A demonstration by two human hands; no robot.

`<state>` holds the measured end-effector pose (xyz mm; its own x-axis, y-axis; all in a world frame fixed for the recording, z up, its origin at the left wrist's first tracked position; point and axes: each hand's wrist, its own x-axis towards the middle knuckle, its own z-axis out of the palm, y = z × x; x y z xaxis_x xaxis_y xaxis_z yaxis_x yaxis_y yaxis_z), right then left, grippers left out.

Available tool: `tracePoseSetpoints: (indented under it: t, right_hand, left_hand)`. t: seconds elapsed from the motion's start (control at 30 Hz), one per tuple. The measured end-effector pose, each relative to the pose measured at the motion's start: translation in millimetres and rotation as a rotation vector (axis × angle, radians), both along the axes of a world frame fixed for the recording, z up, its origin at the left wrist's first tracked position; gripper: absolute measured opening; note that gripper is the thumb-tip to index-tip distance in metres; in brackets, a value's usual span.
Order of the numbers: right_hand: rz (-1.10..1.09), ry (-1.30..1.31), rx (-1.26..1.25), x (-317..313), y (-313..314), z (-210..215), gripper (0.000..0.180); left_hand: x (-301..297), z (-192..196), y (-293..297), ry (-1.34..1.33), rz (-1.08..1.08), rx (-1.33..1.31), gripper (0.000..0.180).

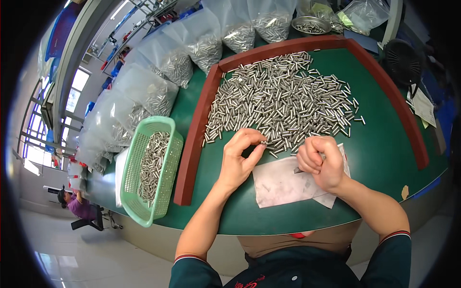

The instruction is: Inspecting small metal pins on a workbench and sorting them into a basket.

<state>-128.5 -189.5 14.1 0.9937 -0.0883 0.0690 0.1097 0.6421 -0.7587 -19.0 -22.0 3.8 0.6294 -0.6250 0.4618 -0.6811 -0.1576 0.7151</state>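
Note:
A big pile of small metal pins (283,96) lies on the green tabletop, its near edge reaching my hands. My left hand (238,156) is closed in a pinch, with one short metal pin (263,142) between thumb and index finger. To its right, my right hand (321,161) is curled into a fist around a small dark piece (297,170). Only the end of that piece shows by the lower fingers; the rest is hidden. Below both hands, a smudged whitish cloth or paper (281,185) lies flat, partly under my right hand.
Red-brown rails (198,139) frame the pile at the left, back and right. Left of them stands a green mesh basket (168,187) with pins inside. Clear bags of pins (177,65) line the far left edge. A metal bowl (311,25) and black fan (402,61) stand back right.

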Motion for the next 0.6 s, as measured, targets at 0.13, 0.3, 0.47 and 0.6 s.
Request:
tracePoseSetpoints:
  t: [0.13, 0.3, 0.47, 0.6]
  right_hand:
    - [0.013, 0.004, -0.002, -1, 0, 0, 0.033]
    - [0.013, 0.007, -0.008, -1, 2, 3, 0.033]
    - [0.014, 0.006, -0.01, -1, 1, 1, 0.033]
    - [-0.007, 0.012, -0.032, 1, 0, 1, 0.036]
  left_hand:
    - [-1, -1, 1, 0.09, -0.027, -0.01, 0.014]
    - [0, -4, 4, 0.13, -0.043, 0.01, 0.013]
    - [-8, -2, 3, 0.516, -0.002, -0.089, 0.01]
    - [-16, 12, 5, 1.21, -0.188, -0.344, 0.014]
